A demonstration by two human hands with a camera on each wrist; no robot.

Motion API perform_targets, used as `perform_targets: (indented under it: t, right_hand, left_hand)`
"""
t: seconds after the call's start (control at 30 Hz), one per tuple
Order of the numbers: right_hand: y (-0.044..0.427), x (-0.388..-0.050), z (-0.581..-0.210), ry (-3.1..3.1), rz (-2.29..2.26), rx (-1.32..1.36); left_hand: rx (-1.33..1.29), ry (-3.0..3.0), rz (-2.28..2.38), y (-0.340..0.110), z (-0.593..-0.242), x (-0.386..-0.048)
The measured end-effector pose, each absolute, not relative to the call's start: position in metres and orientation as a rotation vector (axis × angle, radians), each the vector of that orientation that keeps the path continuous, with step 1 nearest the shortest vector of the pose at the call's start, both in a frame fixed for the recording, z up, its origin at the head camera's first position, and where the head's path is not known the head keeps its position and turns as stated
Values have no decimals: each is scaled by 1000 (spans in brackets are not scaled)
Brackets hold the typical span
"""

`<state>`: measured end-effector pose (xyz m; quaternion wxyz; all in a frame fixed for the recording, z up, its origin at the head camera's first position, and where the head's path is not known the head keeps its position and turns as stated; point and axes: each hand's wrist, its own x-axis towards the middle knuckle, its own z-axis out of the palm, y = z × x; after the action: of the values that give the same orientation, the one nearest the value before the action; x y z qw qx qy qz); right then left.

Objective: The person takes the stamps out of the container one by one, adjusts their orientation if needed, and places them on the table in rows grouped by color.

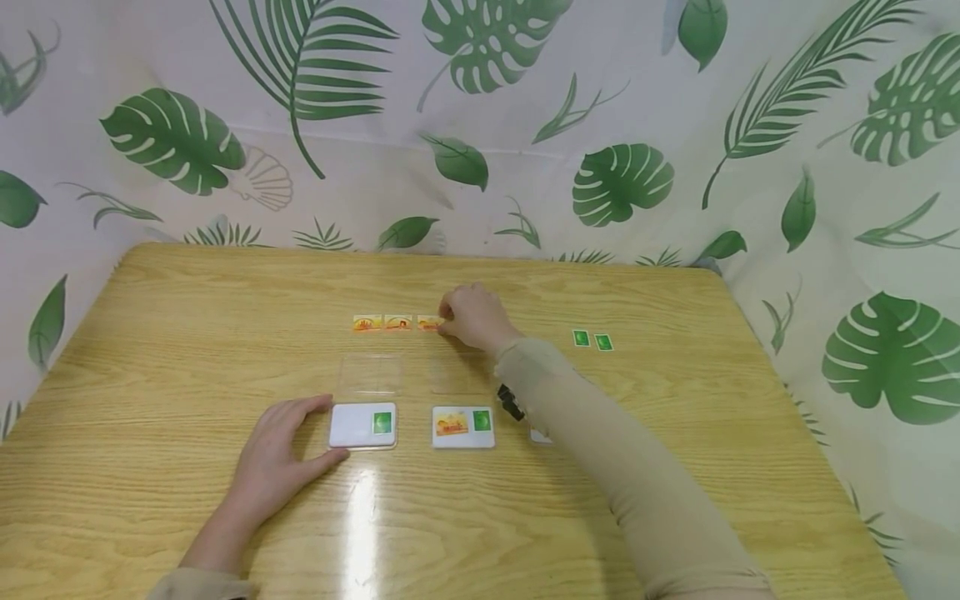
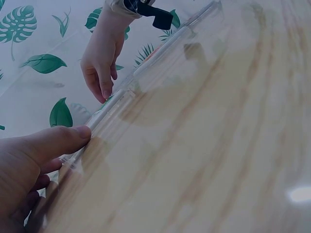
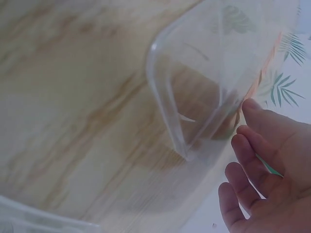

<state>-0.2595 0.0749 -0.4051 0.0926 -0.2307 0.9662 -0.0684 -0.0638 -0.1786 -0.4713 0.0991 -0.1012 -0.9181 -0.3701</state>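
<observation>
My left hand (image 1: 281, 446) holds the left end of a clear plastic case (image 1: 363, 449) between thumb and forefinger. Inside lies a white card (image 1: 350, 425) bearing a green stamp-like sticker (image 1: 382, 422). Farther back, my right hand (image 1: 477, 318) has its thumb and forefinger pinched at the right end of an orange-and-yellow picture sticker (image 1: 427, 322); the fingers hide part of it. Two similar picture stickers, a left one (image 1: 367, 322) and a middle one (image 1: 398, 322), lie in line beside it. In the right wrist view, the right hand (image 3: 272, 170) is beyond a clear lid (image 3: 153, 73).
A second white card (image 1: 450, 440) carries an orange picture and a green sticker. Another white card (image 1: 539, 436) is mostly hidden by the right sleeve. Two loose green stickers, one (image 1: 581, 337) beside another (image 1: 603, 342), lie at right. A leaf-patterned wall covering (image 1: 517, 200) borders the wooden table (image 1: 225, 317).
</observation>
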Motion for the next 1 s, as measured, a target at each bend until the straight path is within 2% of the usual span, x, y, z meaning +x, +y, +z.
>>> perform_targets:
  t: [0.13, 0.27, 0.5, 0.77, 1.0]
  right_hand:
    - [77, -258, -404, 2871, -294, -664]
    - [79, -251, -404, 2819, -573, -681]
    - [78, -215, -401, 2553, -1058, -756]
    - [68, -171, -405, 2360, -1158, -840]
    - [57, -152, -412, 2339, -1086, -889]
  left_hand:
    - [-300, -2718, -1096, -178, -471, -64]
    - [-294, -2724, -1096, -177, -471, -64]
    - [-283, -2730, -1099, -178, -471, -64]
    - [-281, -2734, -1109, -179, -471, -63]
    - [-289, -2735, -1116, -178, -469, -63]
